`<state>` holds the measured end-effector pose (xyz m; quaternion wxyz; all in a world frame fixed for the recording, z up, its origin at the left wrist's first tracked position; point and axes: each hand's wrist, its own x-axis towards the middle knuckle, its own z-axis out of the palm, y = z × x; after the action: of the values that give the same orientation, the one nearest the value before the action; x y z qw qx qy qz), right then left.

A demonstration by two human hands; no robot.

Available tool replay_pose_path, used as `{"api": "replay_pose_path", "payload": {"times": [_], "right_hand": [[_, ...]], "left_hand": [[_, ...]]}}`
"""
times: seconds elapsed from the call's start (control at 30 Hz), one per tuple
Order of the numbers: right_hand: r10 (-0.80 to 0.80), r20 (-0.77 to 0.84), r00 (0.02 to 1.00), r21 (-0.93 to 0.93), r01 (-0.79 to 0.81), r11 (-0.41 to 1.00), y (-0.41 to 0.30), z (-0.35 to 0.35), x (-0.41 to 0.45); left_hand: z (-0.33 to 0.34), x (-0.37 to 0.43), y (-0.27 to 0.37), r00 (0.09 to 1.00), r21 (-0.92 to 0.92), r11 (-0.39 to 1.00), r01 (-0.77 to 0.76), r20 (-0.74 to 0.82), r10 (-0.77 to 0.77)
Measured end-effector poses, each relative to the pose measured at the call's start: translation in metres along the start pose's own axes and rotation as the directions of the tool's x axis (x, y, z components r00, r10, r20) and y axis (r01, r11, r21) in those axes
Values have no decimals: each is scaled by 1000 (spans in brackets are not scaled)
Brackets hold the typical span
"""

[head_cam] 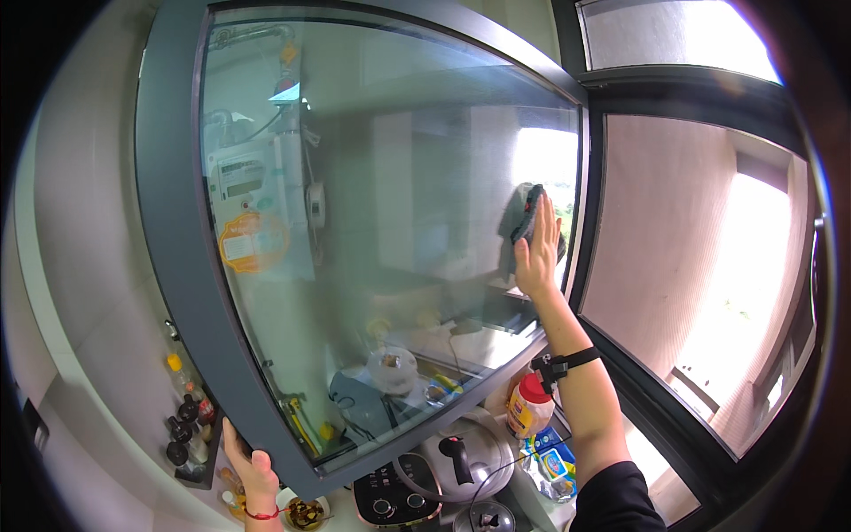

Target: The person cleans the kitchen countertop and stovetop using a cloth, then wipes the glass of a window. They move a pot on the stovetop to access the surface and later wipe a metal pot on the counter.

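Observation:
A window sash with a wide grey frame (pixel 176 199) stands swung into the room, its glass pane (pixel 412 199) filling the middle of my view. Flat against the pane's right side, my right hand (pixel 540 249) presses a dark grey cloth or pad (pixel 526 223); the palm hides part of it. Its fingers point up, and a black strap (pixel 565 366) circles the forearm. At the frame's lower left corner, my left hand (pixel 251 469) holds the outer edge, with the thumb in front. A red cord is around that wrist.
Through the glass shows a gas meter (pixel 243 176) with pipes. Below are a pot with a glass lid (pixel 472 452), a black control panel (pixel 397 492), a red-lidded jar (pixel 530 405), a wipes pack (pixel 552 465) and a food bowl (pixel 306 511). Bottles (pixel 189 425) stand left.

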<state>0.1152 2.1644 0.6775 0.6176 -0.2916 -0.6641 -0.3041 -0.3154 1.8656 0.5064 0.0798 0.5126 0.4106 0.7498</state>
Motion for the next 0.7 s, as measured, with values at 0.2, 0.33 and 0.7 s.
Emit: {"api": "replay_pose_path", "payload": {"times": [0.2, 0.33, 0.7], "right_hand": [[-53, -53, 997, 2, 53, 999, 68, 1, -7], [33, -66, 997, -15, -34, 999, 114, 5, -15], [200, -78, 977, -19, -202, 979, 162, 23, -41]], "left_hand": [[6, -2, -3, 999, 32, 999, -36, -22, 37], [-7, -9, -16, 997, 110, 992, -68, -36, 72], [-10, -4, -29, 997, 33, 997, -77, -27, 77]]}}
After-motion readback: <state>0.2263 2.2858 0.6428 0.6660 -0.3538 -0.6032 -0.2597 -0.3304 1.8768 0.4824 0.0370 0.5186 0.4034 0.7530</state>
